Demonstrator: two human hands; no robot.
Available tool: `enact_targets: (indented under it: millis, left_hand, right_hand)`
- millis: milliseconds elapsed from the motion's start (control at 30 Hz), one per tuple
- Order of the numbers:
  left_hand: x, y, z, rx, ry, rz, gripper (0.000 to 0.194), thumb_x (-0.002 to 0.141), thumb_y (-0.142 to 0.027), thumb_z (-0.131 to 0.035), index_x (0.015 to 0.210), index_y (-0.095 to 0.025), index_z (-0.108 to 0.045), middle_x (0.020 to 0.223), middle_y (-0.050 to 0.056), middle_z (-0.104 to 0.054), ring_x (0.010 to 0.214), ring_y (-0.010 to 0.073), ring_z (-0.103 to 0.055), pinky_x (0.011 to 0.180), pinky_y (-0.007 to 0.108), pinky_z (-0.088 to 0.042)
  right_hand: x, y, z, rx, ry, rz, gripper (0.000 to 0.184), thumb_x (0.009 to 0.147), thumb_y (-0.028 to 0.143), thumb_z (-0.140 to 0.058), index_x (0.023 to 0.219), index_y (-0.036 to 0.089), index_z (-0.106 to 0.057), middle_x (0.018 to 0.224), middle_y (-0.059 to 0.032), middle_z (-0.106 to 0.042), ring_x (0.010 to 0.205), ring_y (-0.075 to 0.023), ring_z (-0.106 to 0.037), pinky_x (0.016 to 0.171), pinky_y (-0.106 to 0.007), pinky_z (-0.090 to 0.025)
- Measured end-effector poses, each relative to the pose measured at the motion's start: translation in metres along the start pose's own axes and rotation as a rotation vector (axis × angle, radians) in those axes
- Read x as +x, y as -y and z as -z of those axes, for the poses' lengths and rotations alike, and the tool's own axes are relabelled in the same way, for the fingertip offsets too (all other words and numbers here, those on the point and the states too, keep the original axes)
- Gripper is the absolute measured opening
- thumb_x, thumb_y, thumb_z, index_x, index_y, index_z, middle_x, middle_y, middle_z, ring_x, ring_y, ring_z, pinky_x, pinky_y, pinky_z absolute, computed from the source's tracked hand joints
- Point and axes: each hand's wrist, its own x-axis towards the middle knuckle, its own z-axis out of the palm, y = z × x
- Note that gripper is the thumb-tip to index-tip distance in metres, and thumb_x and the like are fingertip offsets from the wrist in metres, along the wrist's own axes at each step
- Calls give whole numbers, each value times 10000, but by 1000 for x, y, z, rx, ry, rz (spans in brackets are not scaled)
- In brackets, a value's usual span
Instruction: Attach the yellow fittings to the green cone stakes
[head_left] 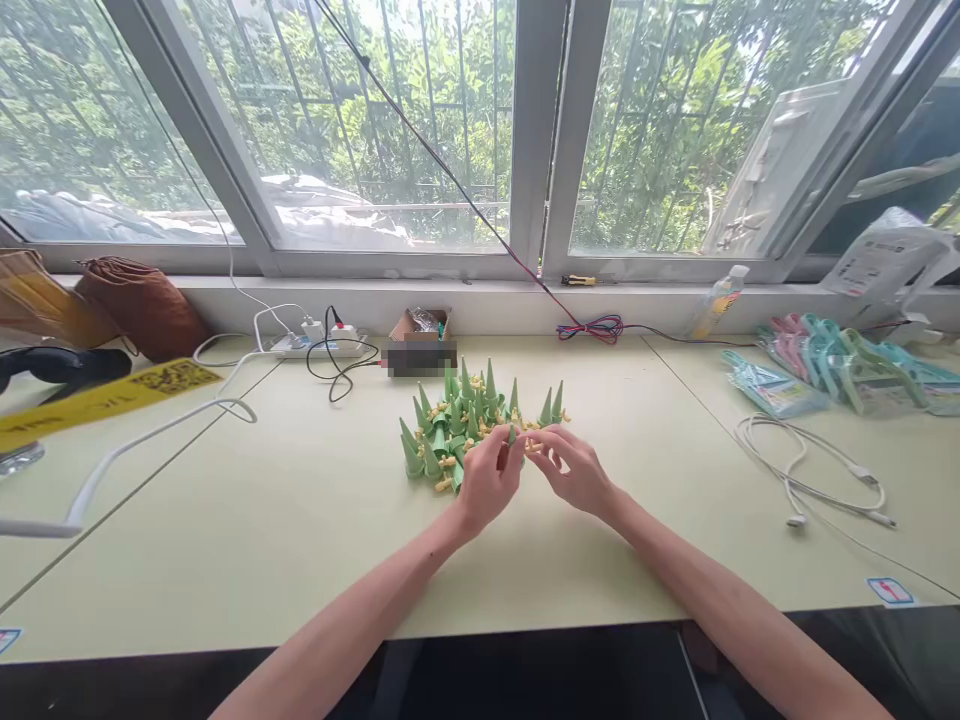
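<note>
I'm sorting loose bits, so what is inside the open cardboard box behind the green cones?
The open cardboard box shows shiny, crinkled wrapping and something teal at its right. Whatever lies beneath them is covered and can't be seen.

Cone pile [456, 420] on table [300, 560]; small box [401, 326] behind pile; power strip [330, 348] left of box; packets [874, 375] far right.

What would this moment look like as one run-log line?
left hand: pinching green cone | right hand: fingertips at yellow piece | beside hands: cone cluster | beyond: open box
</note>
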Motion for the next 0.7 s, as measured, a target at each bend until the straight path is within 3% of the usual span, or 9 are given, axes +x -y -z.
enact_targets:
  millis: [167,433,700]
  left_hand:
    - [1,0,0,33,-10,-8,133,956,-241,-532,839,-178,-539,557,-69,-488,415,46,-397,445,172,-327]
    - [-2,1,0,40,29,-43,117,954,-228,-529,846,-183,-541,544,-77,-407,418,52,-334,443,180,-308]
    - [-3,-1,-1,46,43,-93,120,963,-231,-511,859,-183,-547,546,-75,-375,435,61,-330,432,192,-295]
  right_hand:
    - [0,-2,1,-46,12,46,221,988,186,-502,1188,224,-589,930,-65,-676,685,-114,-624,533,-210,-492]
    - [-5,-6,-3,-47,-10,60,169,999,187,-476,1092,215,-614,890,-60,-666,689,-128,-602,570,-227,-477]
    - [-8,-6,-3,-71,94,15,214,1028,232,-396,930,196,-582,732,-20,-555,603,-127,-491,552,-226,-413]
